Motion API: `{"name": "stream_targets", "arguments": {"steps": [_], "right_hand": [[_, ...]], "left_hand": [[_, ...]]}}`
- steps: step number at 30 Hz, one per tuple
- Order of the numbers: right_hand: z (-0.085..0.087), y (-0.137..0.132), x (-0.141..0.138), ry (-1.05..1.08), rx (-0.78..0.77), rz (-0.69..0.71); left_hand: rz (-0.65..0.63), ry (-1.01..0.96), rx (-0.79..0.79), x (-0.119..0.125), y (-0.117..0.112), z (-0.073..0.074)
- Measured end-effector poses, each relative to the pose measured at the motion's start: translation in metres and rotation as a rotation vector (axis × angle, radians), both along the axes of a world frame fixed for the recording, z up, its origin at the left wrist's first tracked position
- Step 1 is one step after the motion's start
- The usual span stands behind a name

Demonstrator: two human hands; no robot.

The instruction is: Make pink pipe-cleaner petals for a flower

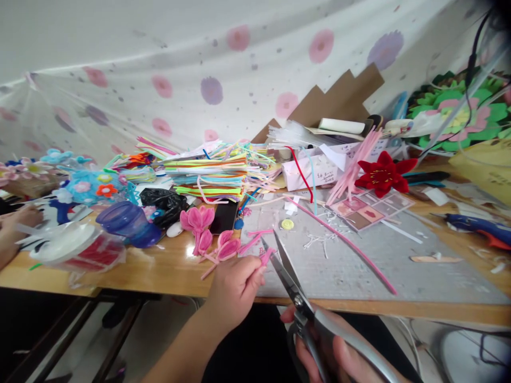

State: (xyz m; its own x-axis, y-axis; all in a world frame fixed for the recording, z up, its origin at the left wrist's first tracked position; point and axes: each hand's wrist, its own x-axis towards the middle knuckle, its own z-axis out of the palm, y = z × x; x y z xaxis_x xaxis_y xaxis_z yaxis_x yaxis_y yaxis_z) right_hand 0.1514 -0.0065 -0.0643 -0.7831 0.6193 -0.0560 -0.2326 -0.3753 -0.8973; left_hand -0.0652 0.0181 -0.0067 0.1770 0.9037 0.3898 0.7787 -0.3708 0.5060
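Between the thumb and fingers of my left hand (pixel 235 290) is a small folded piece of pink pipe cleaner (pixel 267 256). My right hand (pixel 339 346) grips a pair of scissors (pixel 297 298) by the handles. Their blades are apart, and the tips point up beside the pink piece. Just left of my left hand lie pink pipe-cleaner petals (pixel 228 247) and a fuller pink flower (pixel 197 226). A long pink pipe cleaner (pixel 351 247) stretches across the grey cutting mat (pixel 331 276).
Bundled coloured pipe cleaners (pixel 211 175) are piled at the back. A red flower (pixel 385 175) stands at right, with a blue glue gun (pixel 475 224) beyond. A clear tub (pixel 80 247) and purple jar (pixel 128 221) sit left. Another person's hand (pixel 19 229) shows at the left edge.
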Motion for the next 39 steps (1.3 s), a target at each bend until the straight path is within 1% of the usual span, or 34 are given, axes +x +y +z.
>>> {"name": "stream_targets", "arguments": {"steps": [2, 3, 5, 8, 13, 18, 20, 22, 24, 25, 27, 29, 31, 33, 34, 36, 39], "right_hand": [[-0.004, -0.002, 0.000, 0.059, -0.010, -0.029], [-0.007, -0.003, 0.000, 0.090, 0.007, -0.019], [-0.014, -0.005, -0.002, 0.121, 0.035, -0.003], [-0.020, -0.007, -0.005, 0.124, 0.024, -0.002], [-0.019, -0.013, -0.006, 0.078, -0.039, -0.033], [-0.022, -0.012, -0.011, 0.038, 0.003, 0.038], [-0.020, -0.011, -0.012, 0.010, 0.023, 0.050], [-0.014, -0.008, -0.009, 0.003, 0.001, -0.011], [-0.005, -0.003, 0.001, 0.040, -0.060, -0.131], [-0.001, 0.000, 0.007, 0.071, -0.085, -0.191], [0.005, 0.006, 0.021, 0.118, -0.085, -0.272], [0.006, 0.011, 0.032, 0.129, -0.066, -0.334], [0.003, 0.012, 0.036, 0.111, -0.071, -0.385], [-0.001, 0.010, 0.035, 0.089, -0.096, -0.410], [-0.003, 0.008, 0.033, 0.079, -0.106, -0.417], [-0.006, 0.005, 0.030, 0.045, -0.107, -0.424], [-0.008, 0.004, 0.027, -0.052, -0.016, -0.425]], "left_hand": [[-0.035, 0.087, 0.045, -0.001, -0.001, -0.002], [-0.037, 0.111, 0.056, -0.002, -0.001, -0.003], [-0.041, 0.134, 0.065, -0.004, -0.003, -0.003], [-0.043, 0.148, 0.069, -0.007, -0.007, -0.002], [-0.035, 0.185, 0.065, -0.016, -0.013, -0.001], [-0.062, 0.247, 0.039, -0.027, -0.020, 0.001], [-0.069, 0.290, 0.032, -0.033, -0.022, 0.002], [-0.053, 0.345, 0.020, -0.041, -0.023, 0.001], [0.001, 0.363, -0.016, -0.050, -0.024, 0.000], [0.044, 0.337, -0.043, -0.055, -0.023, -0.001], [0.158, 0.204, -0.104, -0.062, -0.019, 0.000], [0.266, 0.054, -0.159, -0.064, -0.009, 0.005], [0.315, -0.041, -0.195, -0.062, 0.005, 0.013], [0.309, -0.155, -0.245, -0.056, 0.023, 0.019], [0.297, -0.261, -0.293, -0.053, 0.033, 0.022], [0.255, -0.538, -0.423, -0.044, 0.049, 0.025], [0.196, -0.747, -0.529, -0.030, 0.061, 0.026]]}}
